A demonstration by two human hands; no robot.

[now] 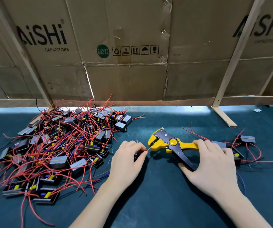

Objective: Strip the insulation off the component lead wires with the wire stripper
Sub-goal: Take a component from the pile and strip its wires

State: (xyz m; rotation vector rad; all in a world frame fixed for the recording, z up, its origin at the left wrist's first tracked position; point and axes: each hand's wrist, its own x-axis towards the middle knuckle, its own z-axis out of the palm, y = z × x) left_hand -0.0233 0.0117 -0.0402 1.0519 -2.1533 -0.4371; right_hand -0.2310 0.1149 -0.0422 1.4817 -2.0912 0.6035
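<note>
The red lead wire (pixel 148 149) is short where it shows, running from the left hand (pixel 129 159) up toward two o'clock, its free tip just at the mouth of the wire stripper (pixel 170 144). Whether the tip is already between the jaws or only touching them cannot be told. The left grip is closed on the wire, thumb and forefinger pinching it close to the end, with a small dark component half hidden under the fingers.

The stripper's long axis lies across the surface, head at nine o'clock and handles at three to four o'clock, so wire and jaw mouth meet nearly end to end. The jaws look parted, and the handles spread wide. The right hand (pixel 213 163) holds those handles, fingers over the yellow one and thumb on the black one; it grips the tool but has not squeezed.

The likely next move is a small feed toward three o'clock, then a squeeze.

A heap of unstripped components (pixel 63 145) lies at nine to ten o'clock; a few more components (pixel 247 139) sit beyond the right hand.
</note>
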